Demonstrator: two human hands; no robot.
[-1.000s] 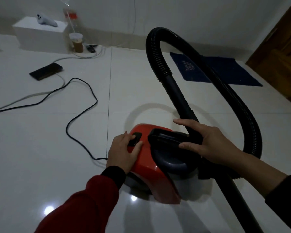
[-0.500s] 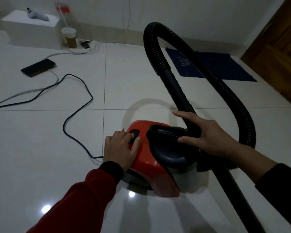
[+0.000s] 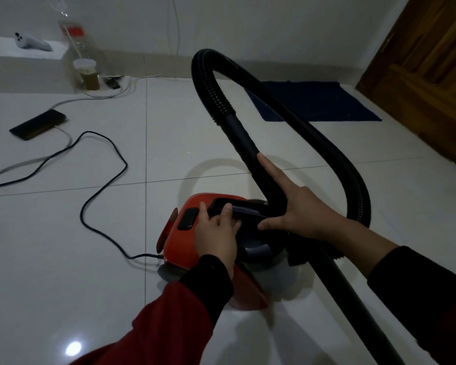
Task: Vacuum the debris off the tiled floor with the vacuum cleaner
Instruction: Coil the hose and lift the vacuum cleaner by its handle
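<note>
Left hand (image 3: 217, 230) curls over the black carry handle (image 3: 237, 208) of the red canister vacuum cleaner (image 3: 184, 241) at lower centre; right hand (image 3: 299, 216), fingers straight, braces the black hose (image 3: 248, 143). Lifting could snag the black power cord (image 3: 103, 185) trailing left.

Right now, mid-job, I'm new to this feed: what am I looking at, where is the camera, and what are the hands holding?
There is no robot here. One wide-angle camera on a person's head looks down at their two bare hands and a tiled floor. The red vacuum cleaner sits on the floor, its black hose arching up and round. The left hand curls its fingers over the dark carry handle, beside the black button. The right hand lies open against the hose's rigid end, where it meets the body. A black power cord snakes left. Further off lie a phone and a blue mat.
</note>
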